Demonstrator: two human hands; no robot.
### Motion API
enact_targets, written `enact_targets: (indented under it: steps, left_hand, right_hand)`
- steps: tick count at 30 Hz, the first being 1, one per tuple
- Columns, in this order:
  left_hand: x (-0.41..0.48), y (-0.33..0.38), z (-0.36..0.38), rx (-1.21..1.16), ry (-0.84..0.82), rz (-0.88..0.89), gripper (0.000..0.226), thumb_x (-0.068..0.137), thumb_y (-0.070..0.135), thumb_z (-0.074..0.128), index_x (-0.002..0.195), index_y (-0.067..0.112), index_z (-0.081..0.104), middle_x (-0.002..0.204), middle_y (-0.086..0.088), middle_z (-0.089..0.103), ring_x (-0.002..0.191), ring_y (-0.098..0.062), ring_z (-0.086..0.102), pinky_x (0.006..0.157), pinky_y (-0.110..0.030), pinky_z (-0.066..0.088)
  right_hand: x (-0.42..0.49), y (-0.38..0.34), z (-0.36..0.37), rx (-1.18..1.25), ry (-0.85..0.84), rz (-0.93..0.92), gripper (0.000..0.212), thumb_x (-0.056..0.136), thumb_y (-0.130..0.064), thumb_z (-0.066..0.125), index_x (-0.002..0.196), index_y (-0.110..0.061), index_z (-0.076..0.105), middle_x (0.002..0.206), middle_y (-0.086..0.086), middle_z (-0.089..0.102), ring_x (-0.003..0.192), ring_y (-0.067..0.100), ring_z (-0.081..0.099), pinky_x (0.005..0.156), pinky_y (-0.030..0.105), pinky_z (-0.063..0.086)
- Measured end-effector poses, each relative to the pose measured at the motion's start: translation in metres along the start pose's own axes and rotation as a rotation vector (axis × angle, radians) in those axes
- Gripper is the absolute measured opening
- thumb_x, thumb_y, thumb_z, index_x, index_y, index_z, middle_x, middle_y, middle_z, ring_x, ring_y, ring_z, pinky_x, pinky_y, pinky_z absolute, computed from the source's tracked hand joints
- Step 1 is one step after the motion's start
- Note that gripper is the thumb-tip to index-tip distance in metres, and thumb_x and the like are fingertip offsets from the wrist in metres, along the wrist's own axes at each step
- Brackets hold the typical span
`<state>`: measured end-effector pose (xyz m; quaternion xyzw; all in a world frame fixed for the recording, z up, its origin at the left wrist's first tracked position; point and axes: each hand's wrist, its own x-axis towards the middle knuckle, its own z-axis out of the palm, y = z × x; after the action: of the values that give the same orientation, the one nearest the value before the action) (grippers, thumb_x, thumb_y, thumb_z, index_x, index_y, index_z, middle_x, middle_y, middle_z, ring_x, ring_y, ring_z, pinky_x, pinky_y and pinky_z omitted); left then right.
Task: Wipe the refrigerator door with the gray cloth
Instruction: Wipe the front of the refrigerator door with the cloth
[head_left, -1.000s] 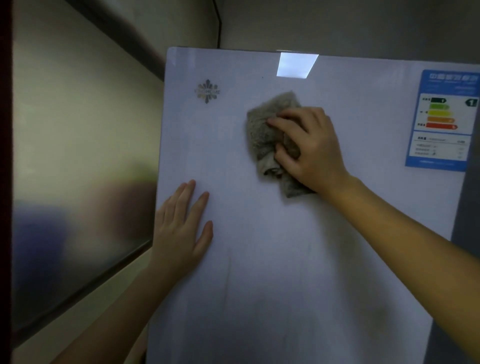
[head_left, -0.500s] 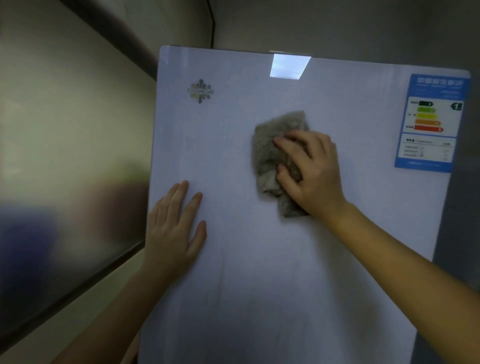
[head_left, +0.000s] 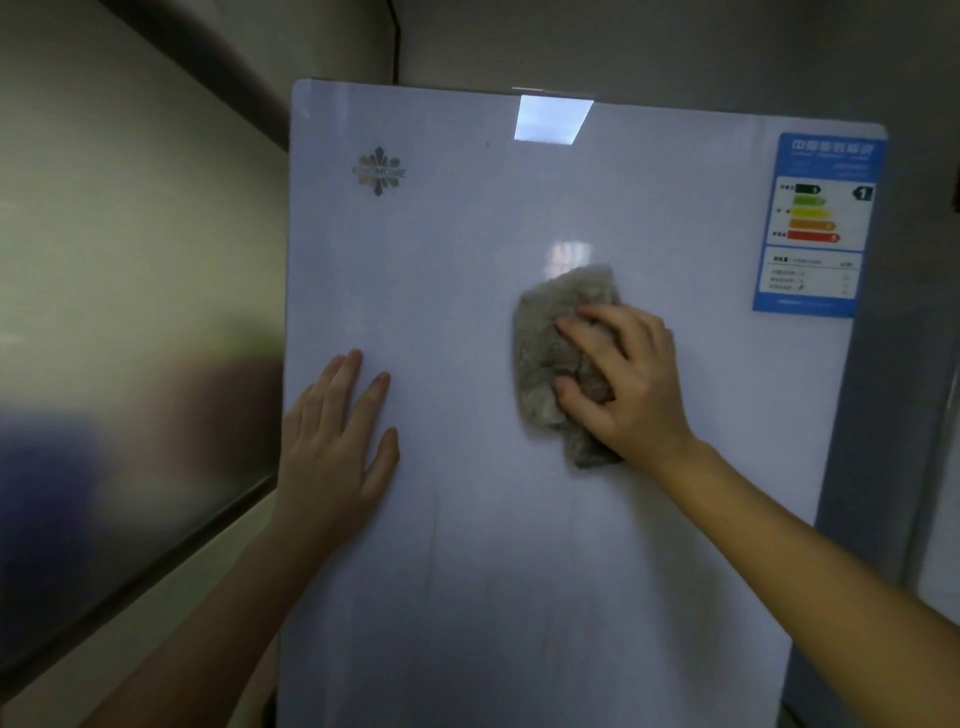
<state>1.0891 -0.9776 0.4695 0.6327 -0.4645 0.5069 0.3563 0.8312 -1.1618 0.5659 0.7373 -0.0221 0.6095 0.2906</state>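
The white glossy refrigerator door (head_left: 467, 291) fills the middle of the view and stands closed, facing the person. The crumpled, fluffy gray cloth (head_left: 540, 338) lies against the door, a little right of the door's middle, lower than the label. The right hand (head_left: 634, 384) is on top of the cloth: its fingers are bent over the fabric and the thumb digs into the lower part, so the hand grips the cloth and holds it pressed to the door. Part of the cloth shows above and to the left of the fingers, and a small end hangs out below the palm.

The left hand (head_left: 332, 462) rests flat on the door near its left edge, with the fingers straight, slightly spread and pointing up; it holds nothing. The two hands are well apart.

In the upper right corner of the door there is a blue and white energy label sticker (head_left: 815, 223) with coloured bars. In the upper left corner sits a small silver snowflake-shaped logo (head_left: 379, 171). A bright rectangular light reflection (head_left: 552, 118) shows near the top edge. Faint vertical streaks (head_left: 431, 571) are visible on the lower part of the door. To the left of the refrigerator is a large blurry glossy panel (head_left: 130, 312).
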Motion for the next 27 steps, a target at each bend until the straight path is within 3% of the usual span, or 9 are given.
enact_targets:
  steps: [4,11,17,23,25,27]
  left_hand:
    - [0.000,0.001,-0.002,-0.009,-0.007,-0.003,0.057,0.097,0.039,0.043,0.146,0.012,0.047,0.161,-0.016,0.034,0.149,-0.035,0.033,0.116,-0.049,0.030]
    - [0.001,0.003,-0.005,-0.028,-0.012,-0.011,0.057,0.096,0.040,0.042,0.145,0.010,0.048,0.160,-0.018,0.035,0.147,-0.037,0.034,0.115,-0.051,0.032]
    - [0.001,0.004,-0.007,-0.040,-0.044,-0.024,0.059,0.097,0.041,0.040,0.146,0.010,0.046,0.160,-0.018,0.033,0.147,-0.039,0.033,0.115,-0.051,0.031]
    - [0.001,0.008,-0.010,-0.045,-0.076,-0.055,0.060,0.097,0.042,0.039,0.148,0.012,0.042,0.162,-0.016,0.029,0.149,-0.037,0.029,0.117,-0.050,0.027]
    - [0.001,0.009,-0.010,-0.047,-0.074,-0.062,0.060,0.097,0.042,0.039,0.149,0.012,0.042,0.163,-0.016,0.029,0.150,-0.037,0.029,0.117,-0.050,0.027]
    - [0.002,0.009,-0.009,-0.047,-0.063,-0.063,0.060,0.097,0.042,0.039,0.148,0.011,0.043,0.162,-0.017,0.030,0.149,-0.037,0.030,0.117,-0.049,0.028]
  right_hand:
    - [-0.035,0.000,-0.004,-0.026,-0.139,-0.235,0.046,0.091,-0.039,0.072,0.131,-0.016,0.069,0.130,0.012,0.067,0.116,0.033,0.062,0.094,0.042,0.047]
    - [-0.053,0.012,-0.022,-0.053,0.029,0.187,0.048,0.093,-0.035,0.067,0.136,-0.015,0.061,0.135,0.012,0.057,0.122,0.033,0.053,0.100,0.042,0.040]
    - [-0.093,0.010,-0.023,-0.095,-0.124,-0.109,0.048,0.094,-0.035,0.069,0.138,-0.021,0.057,0.137,0.009,0.059,0.123,0.030,0.055,0.098,0.043,0.045]
    - [-0.081,0.023,-0.034,-0.077,0.010,0.253,0.049,0.093,-0.033,0.066,0.138,-0.016,0.057,0.137,0.012,0.053,0.124,0.031,0.048,0.102,0.040,0.038]
    - [-0.086,0.016,-0.031,-0.079,-0.023,0.168,0.051,0.093,-0.034,0.066,0.139,-0.017,0.055,0.138,0.012,0.052,0.124,0.032,0.049,0.102,0.043,0.041]
    - [-0.099,0.012,-0.027,-0.089,-0.110,-0.051,0.051,0.093,-0.035,0.066,0.140,-0.019,0.054,0.138,0.011,0.054,0.123,0.033,0.052,0.098,0.046,0.046]
